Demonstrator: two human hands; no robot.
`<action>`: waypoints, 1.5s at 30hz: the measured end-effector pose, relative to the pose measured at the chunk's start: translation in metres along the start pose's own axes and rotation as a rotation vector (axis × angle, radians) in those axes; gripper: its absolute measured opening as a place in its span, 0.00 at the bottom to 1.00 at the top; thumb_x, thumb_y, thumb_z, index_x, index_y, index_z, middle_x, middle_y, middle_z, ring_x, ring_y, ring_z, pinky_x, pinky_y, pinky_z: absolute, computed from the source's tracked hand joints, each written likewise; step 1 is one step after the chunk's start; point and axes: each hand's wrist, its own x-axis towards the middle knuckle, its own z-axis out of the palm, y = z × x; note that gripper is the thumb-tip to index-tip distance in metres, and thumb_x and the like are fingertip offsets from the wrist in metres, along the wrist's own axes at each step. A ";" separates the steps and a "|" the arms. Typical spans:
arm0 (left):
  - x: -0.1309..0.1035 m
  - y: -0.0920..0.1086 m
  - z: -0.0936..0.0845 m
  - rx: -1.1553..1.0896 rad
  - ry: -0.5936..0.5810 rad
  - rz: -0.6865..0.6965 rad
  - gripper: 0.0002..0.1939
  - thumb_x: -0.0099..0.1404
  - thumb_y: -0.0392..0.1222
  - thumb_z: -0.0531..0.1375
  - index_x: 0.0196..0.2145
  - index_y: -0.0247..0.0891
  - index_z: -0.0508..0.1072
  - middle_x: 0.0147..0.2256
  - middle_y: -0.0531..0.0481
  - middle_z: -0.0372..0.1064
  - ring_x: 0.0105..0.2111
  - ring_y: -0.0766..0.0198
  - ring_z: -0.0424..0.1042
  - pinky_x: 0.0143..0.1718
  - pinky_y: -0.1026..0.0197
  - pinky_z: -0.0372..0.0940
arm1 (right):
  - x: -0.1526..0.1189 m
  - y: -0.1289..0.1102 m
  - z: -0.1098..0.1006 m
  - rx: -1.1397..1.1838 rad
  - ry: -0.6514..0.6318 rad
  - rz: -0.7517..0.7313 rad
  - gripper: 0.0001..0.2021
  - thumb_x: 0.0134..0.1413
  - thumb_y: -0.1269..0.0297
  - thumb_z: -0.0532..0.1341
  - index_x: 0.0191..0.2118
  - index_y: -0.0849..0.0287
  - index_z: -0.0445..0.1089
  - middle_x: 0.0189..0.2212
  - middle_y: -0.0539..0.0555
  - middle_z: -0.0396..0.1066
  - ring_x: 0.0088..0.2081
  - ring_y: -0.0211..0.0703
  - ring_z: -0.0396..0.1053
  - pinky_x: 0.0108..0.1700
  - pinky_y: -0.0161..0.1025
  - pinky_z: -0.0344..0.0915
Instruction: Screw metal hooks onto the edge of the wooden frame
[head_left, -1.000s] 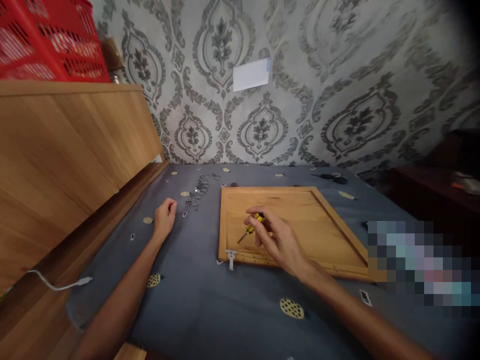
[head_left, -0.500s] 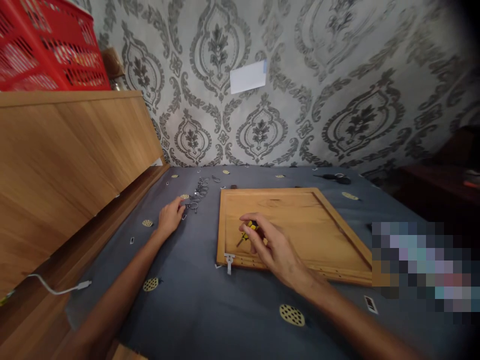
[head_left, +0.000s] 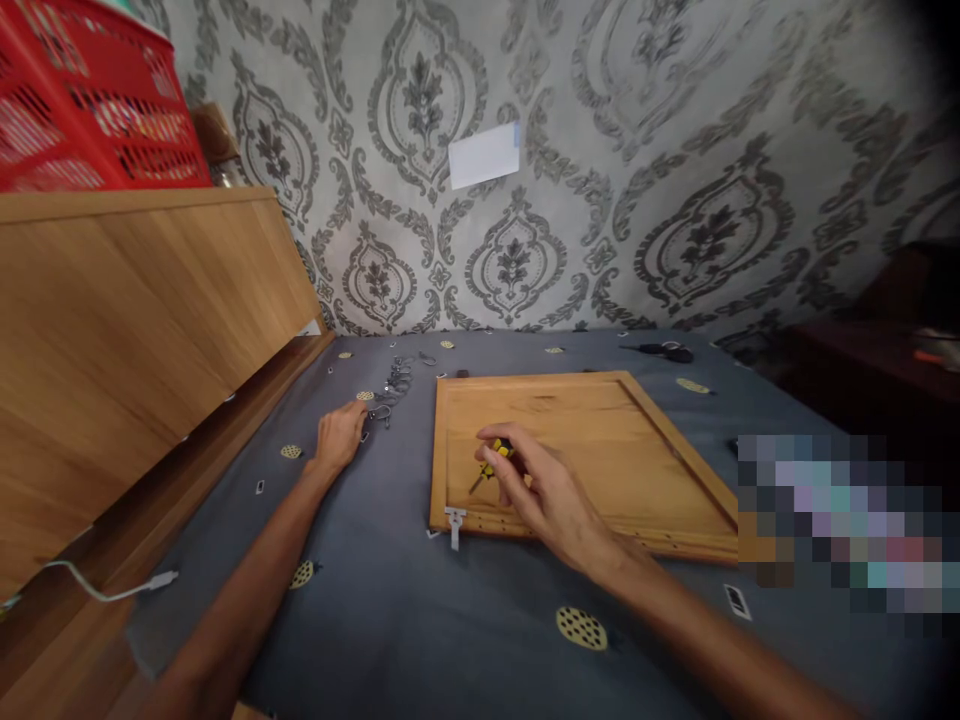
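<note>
My left hand (head_left: 341,436) rests on the blue cloth at the left, fingers curled together. Its fingertips meet the nearest of several small looped metal pieces (head_left: 381,413), and what lies between them is hidden. My right hand (head_left: 551,500) is closed around a small yellow-and-black screwdriver (head_left: 495,458), with the shaft slanting down to the left. This hand hovers over a framed wooden panel (head_left: 585,410) lying flat. Below the screwdriver tip, a light metal bracket (head_left: 454,527) sits at the panel's near left corner and juts past its edge.
A wooden cabinet (head_left: 150,290) with a red basket (head_left: 97,110) on top stands at the left. A white cable (head_left: 112,592) lies by its base. Beyond the panel is a dark tool (head_left: 660,351). A patterned wall closes off the back, and a blurred patch covers the right.
The view has shifted slightly, moving the scene a little to the left. Both hands keep nearly the same places, and the screwdriver stays in my right hand.
</note>
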 end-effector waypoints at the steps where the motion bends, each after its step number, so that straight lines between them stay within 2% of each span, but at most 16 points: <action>1: 0.000 0.000 0.000 0.004 0.005 -0.004 0.15 0.74 0.45 0.62 0.54 0.37 0.73 0.52 0.43 0.73 0.48 0.54 0.76 0.49 0.48 0.74 | 0.000 0.000 0.000 -0.001 0.001 -0.003 0.15 0.69 0.57 0.52 0.48 0.62 0.69 0.24 0.49 0.66 0.23 0.36 0.66 0.28 0.35 0.63; 7: 0.000 0.005 -0.002 -0.030 0.075 -0.026 0.15 0.74 0.45 0.62 0.53 0.35 0.73 0.51 0.43 0.73 0.48 0.54 0.76 0.49 0.47 0.74 | -0.001 -0.002 0.000 -0.014 0.000 -0.026 0.14 0.69 0.59 0.52 0.49 0.62 0.69 0.26 0.50 0.68 0.24 0.36 0.67 0.30 0.36 0.64; 13: -0.004 0.011 -0.015 -0.210 0.220 -0.010 0.12 0.74 0.45 0.61 0.49 0.35 0.75 0.49 0.44 0.74 0.47 0.56 0.75 0.50 0.48 0.73 | 0.001 -0.005 -0.002 -0.051 0.034 -0.066 0.12 0.69 0.61 0.54 0.47 0.62 0.71 0.25 0.51 0.70 0.24 0.38 0.67 0.29 0.36 0.63; 15: -0.005 0.014 -0.020 -0.316 0.255 0.024 0.11 0.74 0.45 0.61 0.46 0.35 0.74 0.46 0.45 0.74 0.45 0.57 0.75 0.48 0.49 0.72 | 0.004 -0.006 -0.005 -0.058 0.073 -0.073 0.11 0.68 0.61 0.55 0.45 0.60 0.72 0.27 0.52 0.73 0.27 0.40 0.70 0.32 0.38 0.65; 17: -0.007 0.021 -0.023 -0.447 0.256 0.070 0.09 0.75 0.44 0.58 0.41 0.35 0.72 0.42 0.46 0.73 0.42 0.58 0.75 0.45 0.53 0.72 | 0.006 -0.009 -0.009 -0.047 0.128 -0.082 0.11 0.68 0.58 0.56 0.44 0.59 0.72 0.33 0.55 0.76 0.35 0.44 0.73 0.40 0.42 0.68; 19: -0.009 0.030 -0.024 -0.596 0.218 0.117 0.09 0.75 0.43 0.52 0.38 0.38 0.68 0.36 0.49 0.72 0.38 0.61 0.75 0.37 0.59 0.72 | 0.007 -0.015 -0.016 -0.023 0.188 -0.091 0.12 0.69 0.56 0.55 0.45 0.57 0.71 0.37 0.56 0.76 0.42 0.47 0.74 0.48 0.45 0.69; 21: -0.012 0.041 -0.024 -0.742 0.153 0.166 0.08 0.73 0.44 0.51 0.37 0.40 0.65 0.33 0.50 0.71 0.35 0.62 0.76 0.32 0.63 0.71 | 0.007 -0.023 -0.023 0.001 0.241 -0.093 0.12 0.69 0.55 0.55 0.47 0.56 0.70 0.39 0.54 0.76 0.43 0.45 0.74 0.51 0.45 0.69; 25: -0.022 0.064 -0.024 -0.964 0.003 0.240 0.09 0.69 0.47 0.54 0.34 0.40 0.64 0.29 0.51 0.71 0.27 0.65 0.75 0.27 0.65 0.69 | 0.002 -0.024 -0.032 0.106 0.325 0.032 0.14 0.67 0.51 0.59 0.47 0.56 0.70 0.35 0.52 0.75 0.35 0.39 0.74 0.38 0.38 0.71; 28: -0.029 0.076 -0.026 -1.069 -0.077 0.261 0.10 0.68 0.48 0.56 0.34 0.39 0.65 0.28 0.51 0.72 0.25 0.66 0.74 0.25 0.66 0.68 | -0.006 -0.002 -0.034 0.144 0.364 0.140 0.18 0.62 0.46 0.63 0.43 0.57 0.69 0.36 0.54 0.76 0.36 0.40 0.75 0.38 0.39 0.74; 33: -0.036 0.088 -0.033 -1.155 -0.193 0.272 0.08 0.67 0.45 0.59 0.34 0.38 0.68 0.25 0.52 0.71 0.24 0.67 0.73 0.26 0.66 0.69 | -0.013 0.056 -0.045 0.110 0.367 0.253 0.22 0.61 0.41 0.61 0.42 0.58 0.67 0.37 0.55 0.76 0.36 0.42 0.77 0.39 0.42 0.78; 35: -0.038 0.093 -0.035 -1.168 -0.249 0.286 0.07 0.67 0.44 0.60 0.35 0.37 0.69 0.25 0.52 0.72 0.24 0.66 0.73 0.26 0.65 0.70 | -0.016 0.074 -0.052 0.054 0.341 0.296 0.22 0.60 0.42 0.63 0.40 0.59 0.68 0.33 0.53 0.74 0.34 0.41 0.76 0.38 0.41 0.77; 37: -0.039 0.099 -0.037 -1.169 -0.309 0.305 0.07 0.66 0.43 0.61 0.35 0.37 0.71 0.25 0.52 0.72 0.25 0.66 0.74 0.27 0.65 0.71 | -0.019 0.088 -0.057 -0.030 0.309 0.334 0.19 0.62 0.47 0.64 0.38 0.62 0.70 0.31 0.51 0.73 0.32 0.39 0.74 0.37 0.40 0.74; 41: -0.038 0.111 -0.037 -1.149 -0.419 0.342 0.07 0.64 0.42 0.63 0.37 0.36 0.73 0.27 0.51 0.74 0.24 0.67 0.73 0.29 0.64 0.72 | -0.027 0.100 -0.060 -0.187 0.243 0.361 0.14 0.65 0.55 0.65 0.37 0.63 0.72 0.35 0.51 0.73 0.37 0.39 0.72 0.44 0.43 0.72; 43: -0.037 0.118 -0.037 -1.138 -0.462 0.362 0.07 0.63 0.41 0.63 0.37 0.36 0.74 0.27 0.51 0.75 0.24 0.67 0.73 0.29 0.64 0.72 | -0.029 0.097 -0.059 -0.233 0.220 0.347 0.12 0.62 0.57 0.66 0.37 0.62 0.73 0.38 0.54 0.75 0.42 0.44 0.73 0.50 0.49 0.70; 45: -0.034 0.124 -0.037 -1.132 -0.496 0.379 0.06 0.62 0.40 0.64 0.36 0.36 0.75 0.28 0.51 0.75 0.24 0.67 0.73 0.29 0.65 0.71 | -0.029 0.089 -0.059 -0.261 0.225 0.325 0.08 0.58 0.60 0.67 0.35 0.60 0.75 0.43 0.59 0.76 0.50 0.53 0.70 0.58 0.58 0.63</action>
